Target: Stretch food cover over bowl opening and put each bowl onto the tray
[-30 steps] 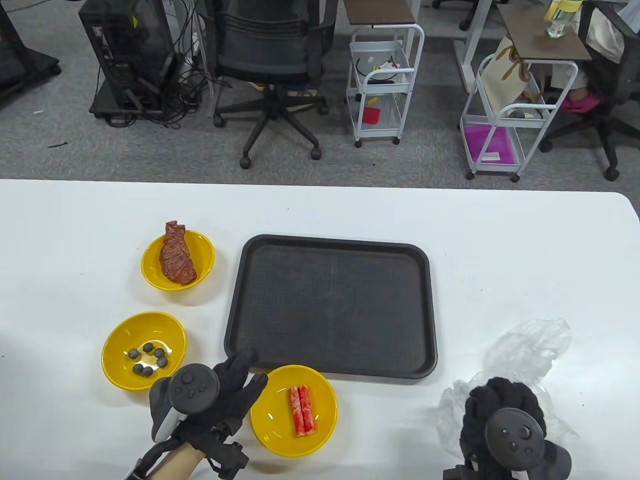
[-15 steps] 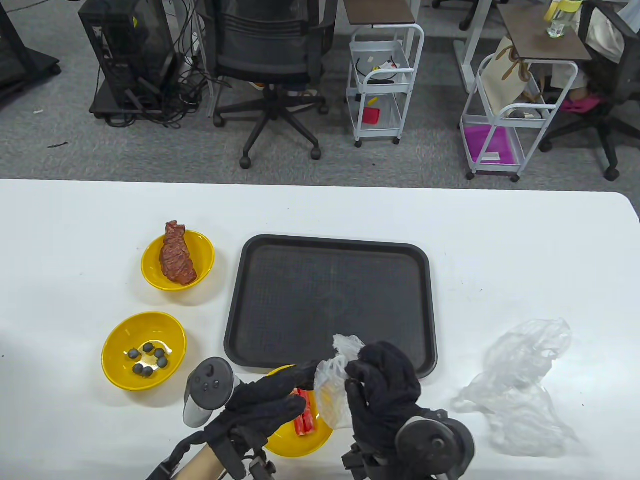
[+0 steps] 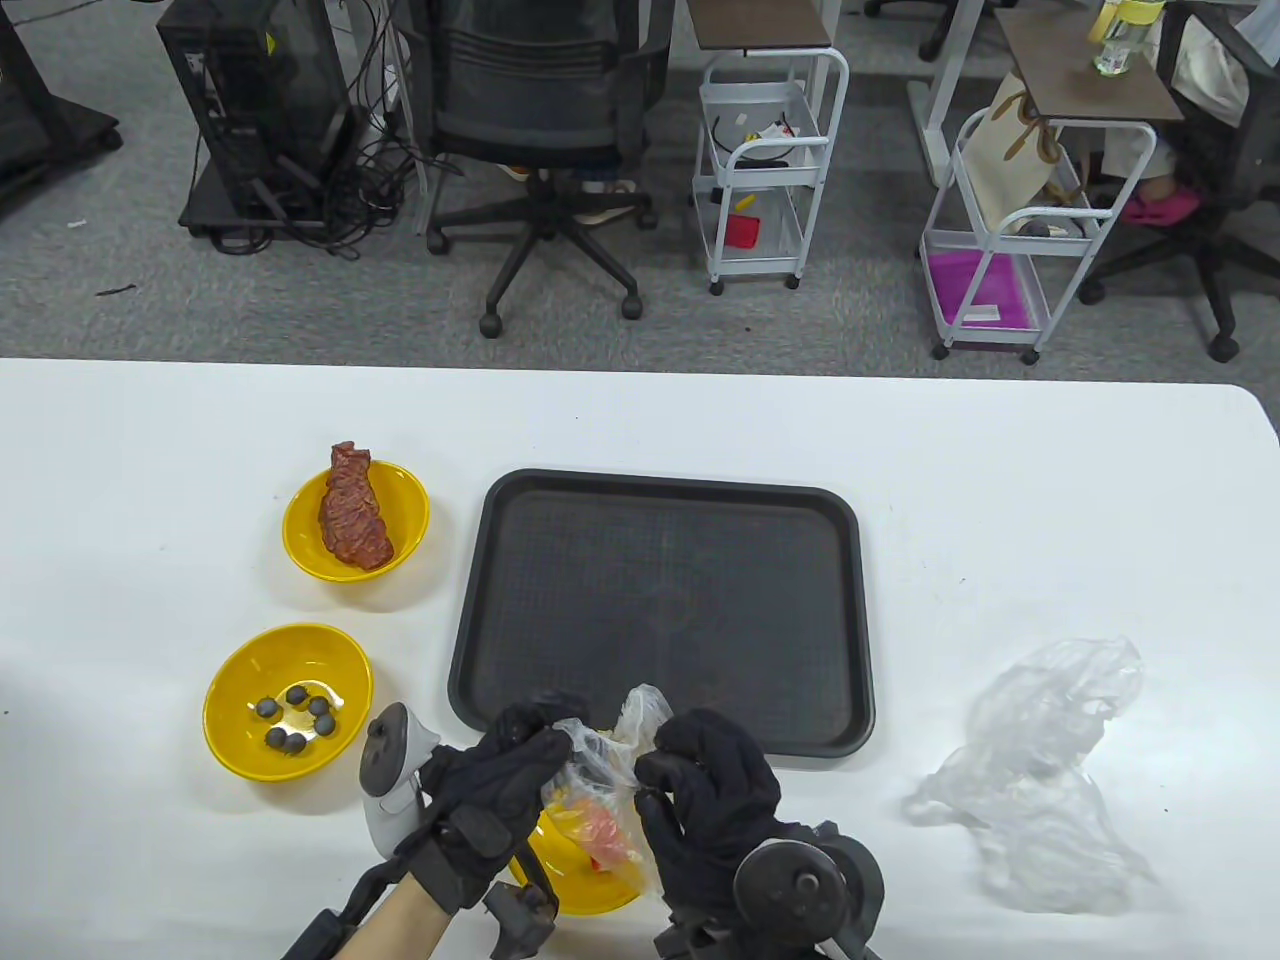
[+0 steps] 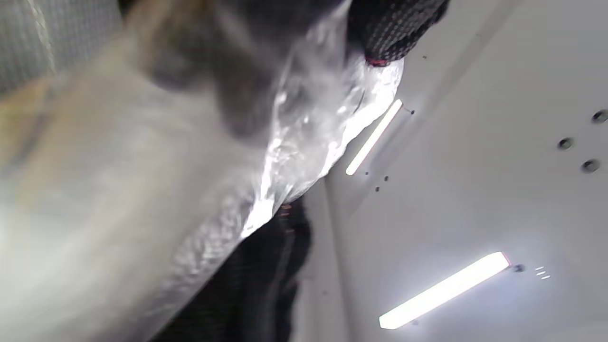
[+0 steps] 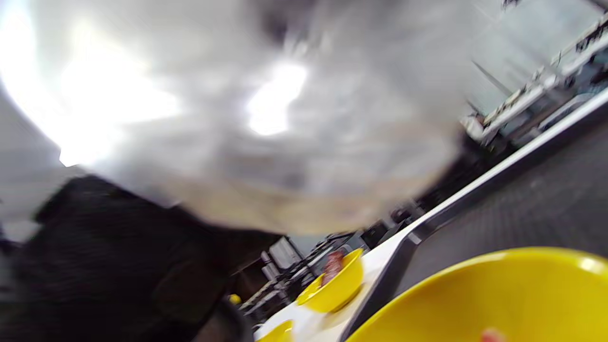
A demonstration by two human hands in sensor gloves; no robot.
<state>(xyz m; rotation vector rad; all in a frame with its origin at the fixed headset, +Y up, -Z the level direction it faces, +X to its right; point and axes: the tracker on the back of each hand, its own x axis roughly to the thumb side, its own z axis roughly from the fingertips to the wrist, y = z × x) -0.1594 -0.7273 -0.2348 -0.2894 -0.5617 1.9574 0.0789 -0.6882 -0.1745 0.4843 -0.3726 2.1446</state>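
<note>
Both gloved hands hold one clear plastic food cover (image 3: 605, 760) above the near yellow bowl (image 3: 575, 880) with red crab sticks. My left hand (image 3: 520, 765) pinches its left side, my right hand (image 3: 680, 780) its right side. The film fills the left wrist view as the cover (image 4: 304, 133) and blurs most of the right wrist view, where the near bowl (image 5: 498, 299) shows below. The black tray (image 3: 660, 610) lies just beyond. A bowl with dark balls (image 3: 288, 715) and a bowl with meat (image 3: 355, 520) stand to the left.
A crumpled heap of more clear covers (image 3: 1040, 780) lies on the white table at the right. An office chair (image 3: 540, 120), wire carts (image 3: 765, 170) and a computer tower stand on the floor beyond the table's far edge.
My right hand lifted one cover from the heap and carried it left over the near bowl. My left hand came up and took hold of its other side.
</note>
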